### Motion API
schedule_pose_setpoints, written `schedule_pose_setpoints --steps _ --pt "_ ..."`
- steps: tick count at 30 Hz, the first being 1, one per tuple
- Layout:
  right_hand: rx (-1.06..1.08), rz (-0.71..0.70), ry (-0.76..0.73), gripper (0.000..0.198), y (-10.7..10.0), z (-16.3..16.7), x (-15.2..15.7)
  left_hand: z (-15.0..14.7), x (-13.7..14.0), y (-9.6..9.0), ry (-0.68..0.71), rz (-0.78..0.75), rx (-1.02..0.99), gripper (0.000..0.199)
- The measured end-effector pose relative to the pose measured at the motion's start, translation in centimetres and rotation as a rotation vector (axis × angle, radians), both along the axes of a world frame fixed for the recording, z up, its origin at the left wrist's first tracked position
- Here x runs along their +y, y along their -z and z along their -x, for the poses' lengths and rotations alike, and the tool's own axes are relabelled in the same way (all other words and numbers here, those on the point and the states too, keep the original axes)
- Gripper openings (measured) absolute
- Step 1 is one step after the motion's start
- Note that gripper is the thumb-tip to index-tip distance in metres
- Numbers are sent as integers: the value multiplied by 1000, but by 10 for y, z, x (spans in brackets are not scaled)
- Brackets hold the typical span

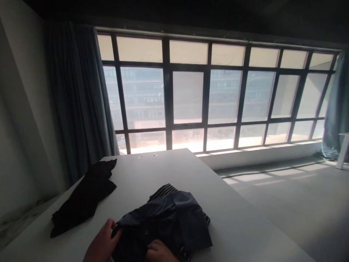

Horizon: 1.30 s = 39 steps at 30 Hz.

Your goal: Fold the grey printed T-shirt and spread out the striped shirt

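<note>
A dark navy garment [166, 214] lies bunched on the white table [141, 174] in front of me. A small round button or eyelet shows on it. My left hand [102, 242] pinches its left edge between thumb and fingers. Lower down, my right hand [160, 251] has curled fingers gripping the near part of the same cloth; its fingertips are partly hidden. Black cloth with white stripes [165, 190] sticks out from under the navy garment at the back and right. I cannot tell whether the two are joined.
A black garment [84, 196] lies along the table's left side. Two small white round fittings [155, 155] sit near the far edge. Beyond stand a large window [188, 98] and a blue-grey curtain [79, 102]. Another white table [343, 151] stands at far right.
</note>
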State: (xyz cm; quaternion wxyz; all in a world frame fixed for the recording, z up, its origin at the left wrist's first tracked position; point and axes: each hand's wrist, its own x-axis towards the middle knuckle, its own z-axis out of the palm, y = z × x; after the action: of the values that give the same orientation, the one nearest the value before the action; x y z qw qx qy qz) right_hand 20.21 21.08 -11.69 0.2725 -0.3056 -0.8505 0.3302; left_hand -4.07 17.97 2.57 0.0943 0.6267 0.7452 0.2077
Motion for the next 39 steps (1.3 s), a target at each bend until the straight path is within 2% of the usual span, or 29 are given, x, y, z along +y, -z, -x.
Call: schedule_pose_setpoints --steps 3,6,11,14,17,20,23,25,27,31,34,36,39 --pt "-43 -62 -17 45 4 -2 2 1 0 2 23 -24 61 20" --pt "-53 -28 -8 42 3 -4 0 -1 0 2 68 -9 11 18" --pt "16 49 128 41 -13 -7 -11 -2 -2 -3 -44 -267 -89 23" --pt "71 82 211 38 -28 -17 -21 0 -2 -7 -68 -334 -147 25" --pt "170 99 237 43 -40 -27 -30 -1 -2 -7 -97 -284 -236 21" --pt "250 93 236 60 -45 -31 -35 -7 -2 -2 -3 -176 -312 26" --pt "242 22 232 53 -47 -32 -35 -13 -3 6 164 -2 -216 37" --pt "182 -25 168 45 -46 -31 -33 -16 -4 10 226 88 -123 32" --pt "125 -46 91 47 -43 -31 -30 -18 -4 12 267 106 -88 24" --pt "88 -54 40 56 -31 -27 -23 -19 -2 12 277 -26 -162 28" --pt "53 -34 -49 39 -27 -22 -22 -18 -2 11 262 -230 -204 27" --pt "55 -18 -84 33 -32 -20 -26 -19 -3 9 256 -358 -233 27" --pt "121 25 -81 50 -51 -22 -37 -23 -7 4 275 -410 -246 25"
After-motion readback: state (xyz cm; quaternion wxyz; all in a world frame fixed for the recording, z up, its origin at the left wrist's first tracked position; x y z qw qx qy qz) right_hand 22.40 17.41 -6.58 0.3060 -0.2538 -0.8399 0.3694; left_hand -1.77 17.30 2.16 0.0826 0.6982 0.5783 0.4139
